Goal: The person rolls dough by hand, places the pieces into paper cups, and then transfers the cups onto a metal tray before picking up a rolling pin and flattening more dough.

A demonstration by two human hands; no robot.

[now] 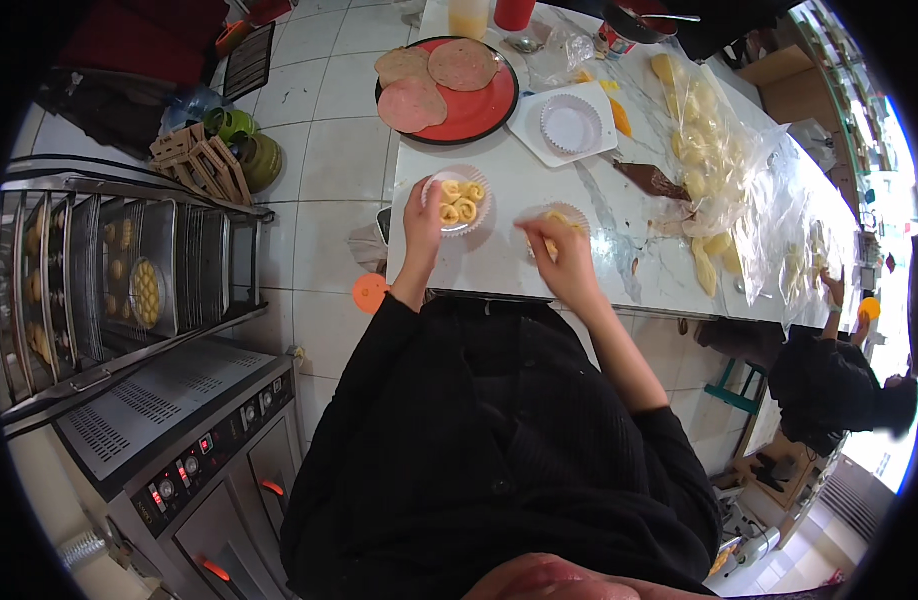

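Observation:
My left hand grips the left side of a white paper cup holding several pale-yellow dough rolls. Just to its right, my right hand is curled over a second paper cup with pale dough in it; whatever its fingers hold is hidden. Behind these, an empty fluted paper cup rests on a white square tray, beside a red black-rimmed plate with meat slices.
Bagged dough and a brown piping bag lie rightward on the marble table. A co-worker is at the far right. A tray rack stands left, above an oven cabinet.

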